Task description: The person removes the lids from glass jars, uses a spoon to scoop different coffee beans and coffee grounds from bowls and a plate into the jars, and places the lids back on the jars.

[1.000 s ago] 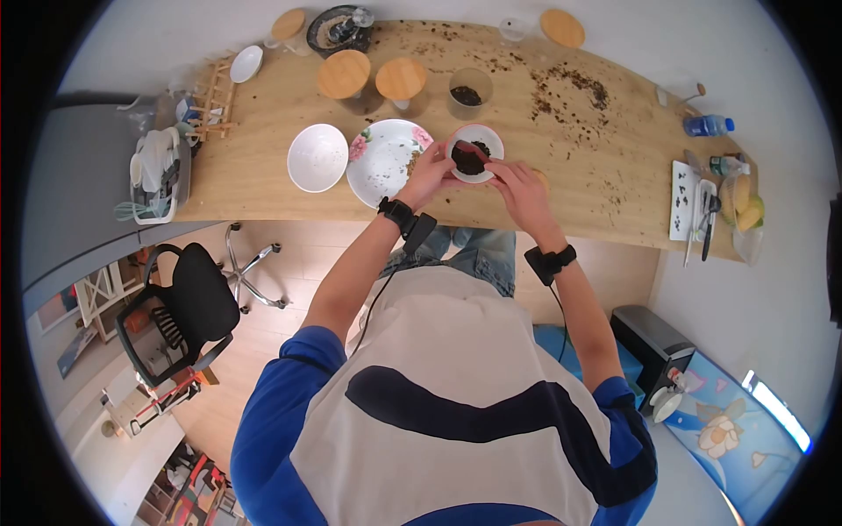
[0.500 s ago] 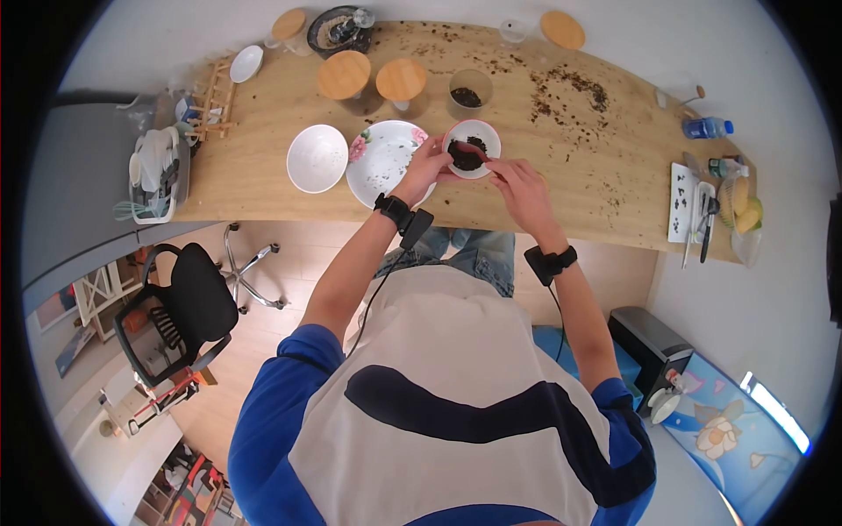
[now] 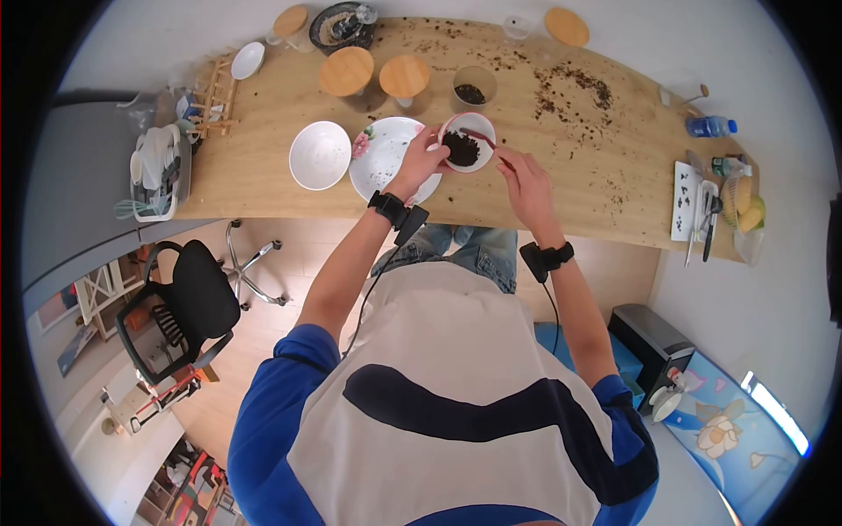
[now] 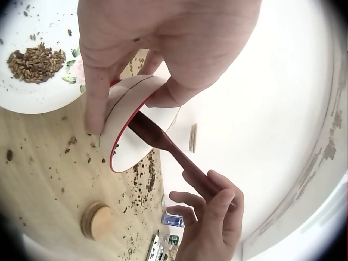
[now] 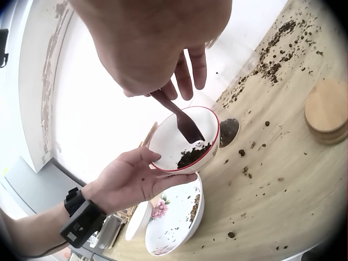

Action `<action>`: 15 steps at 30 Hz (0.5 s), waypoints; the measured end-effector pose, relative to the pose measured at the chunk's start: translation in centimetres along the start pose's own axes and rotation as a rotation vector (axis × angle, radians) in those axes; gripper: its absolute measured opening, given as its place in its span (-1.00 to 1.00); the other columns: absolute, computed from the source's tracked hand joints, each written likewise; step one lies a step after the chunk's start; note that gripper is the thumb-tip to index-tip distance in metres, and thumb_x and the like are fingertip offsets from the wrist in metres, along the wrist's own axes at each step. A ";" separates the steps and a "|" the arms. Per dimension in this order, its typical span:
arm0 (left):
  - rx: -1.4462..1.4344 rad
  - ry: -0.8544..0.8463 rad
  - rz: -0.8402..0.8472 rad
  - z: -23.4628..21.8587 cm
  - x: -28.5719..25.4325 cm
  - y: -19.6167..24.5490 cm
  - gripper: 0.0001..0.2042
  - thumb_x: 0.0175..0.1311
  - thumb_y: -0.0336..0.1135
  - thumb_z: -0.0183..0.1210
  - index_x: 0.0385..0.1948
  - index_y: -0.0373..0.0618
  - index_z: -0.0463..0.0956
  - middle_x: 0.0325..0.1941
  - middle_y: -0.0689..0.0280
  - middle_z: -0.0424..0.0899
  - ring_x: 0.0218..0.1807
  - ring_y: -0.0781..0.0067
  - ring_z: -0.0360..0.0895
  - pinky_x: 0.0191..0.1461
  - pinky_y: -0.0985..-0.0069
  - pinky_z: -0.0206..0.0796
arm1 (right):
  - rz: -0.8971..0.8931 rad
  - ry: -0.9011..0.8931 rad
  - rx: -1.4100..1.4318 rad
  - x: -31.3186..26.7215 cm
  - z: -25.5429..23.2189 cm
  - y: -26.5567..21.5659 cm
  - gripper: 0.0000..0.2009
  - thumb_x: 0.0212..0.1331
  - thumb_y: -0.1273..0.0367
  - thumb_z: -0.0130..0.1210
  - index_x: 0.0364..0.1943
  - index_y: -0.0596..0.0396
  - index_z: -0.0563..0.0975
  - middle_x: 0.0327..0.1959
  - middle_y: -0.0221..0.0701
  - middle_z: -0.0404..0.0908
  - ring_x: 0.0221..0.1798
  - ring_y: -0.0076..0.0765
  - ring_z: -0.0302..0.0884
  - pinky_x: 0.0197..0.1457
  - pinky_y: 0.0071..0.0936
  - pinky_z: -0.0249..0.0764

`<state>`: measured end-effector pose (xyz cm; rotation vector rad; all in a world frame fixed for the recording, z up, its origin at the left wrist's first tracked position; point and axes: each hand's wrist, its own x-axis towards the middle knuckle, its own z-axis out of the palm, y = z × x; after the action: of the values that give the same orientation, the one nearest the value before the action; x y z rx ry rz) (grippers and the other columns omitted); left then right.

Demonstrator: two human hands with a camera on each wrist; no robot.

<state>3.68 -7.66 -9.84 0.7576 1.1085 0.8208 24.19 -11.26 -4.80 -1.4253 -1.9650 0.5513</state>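
Note:
The left hand grips a red-rimmed white bowl by its side, thumb at the rim, tilting it. Dark crumbly material lies in the bowl's lower side. The right hand pinches the handle of a dark reddish-brown spatula, whose flat blade is inside the bowl. In the left wrist view the right hand shows fingers curled round the handle end. A flowered plate with brown grains lies under the left hand.
A white bowl stands left of the plate. Behind are wooden-lidded jars, a glass cup with dark contents and a mortar. Dark bits scatter the table; a bottle and tray stand at right.
The bowl has tilted more, and its dark contents have gathered toward the left hand. The right hand has drawn slightly back, with more of the spatula showing.

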 end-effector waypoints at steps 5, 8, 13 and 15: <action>-0.013 0.013 -0.001 -0.3 -0.1 -0.2 -0.54 0.07 -0.53 -0.03 0.09 -0.23 0.20 0.02 0.11 0.42 -0.12 0.27 0.55 -0.11 0.42 0.52 | -0.138 -0.084 -0.035 0.4 -0.3 -0.3 -0.77 0.02 0.38 0.10 -0.19 0.00 0.49 -0.22 -0.43 0.57 -0.23 -0.26 0.46 -0.19 -0.41 0.40; -0.021 0.006 -0.002 -0.3 -0.1 -0.4 -0.55 0.09 -0.54 -0.04 0.10 -0.24 0.19 0.01 0.12 0.42 -0.12 0.27 0.55 -0.10 0.41 0.51 | -0.169 -0.044 -0.061 0.6 -0.4 -0.6 -0.76 0.01 0.37 0.11 -0.18 -0.01 0.50 -0.17 -0.46 0.57 -0.25 -0.27 0.47 -0.18 -0.41 0.41; -0.011 -0.011 -0.008 0.0 -0.3 -0.2 -0.55 0.14 -0.55 -0.07 0.13 -0.24 0.16 0.01 0.11 0.42 -0.09 0.25 0.54 -0.07 0.39 0.50 | -0.214 -0.061 -0.068 0.4 0.3 -0.4 -0.76 0.00 0.36 0.12 -0.18 -0.02 0.50 -0.13 -0.47 0.56 -0.27 -0.26 0.47 -0.17 -0.39 0.40; -0.031 -0.011 0.030 0.0 -0.2 -0.2 -0.55 0.13 -0.56 -0.08 0.12 -0.25 0.16 0.02 0.10 0.42 -0.07 0.24 0.53 -0.05 0.38 0.50 | -0.214 -0.038 -0.069 0.6 0.0 -0.4 -0.76 0.00 0.35 0.12 -0.18 -0.03 0.50 -0.14 -0.46 0.56 -0.28 -0.25 0.48 -0.17 -0.38 0.40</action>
<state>3.64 -7.96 -9.92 0.7530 1.0750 0.8563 23.76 -10.85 -4.39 -1.2324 -2.1521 0.4201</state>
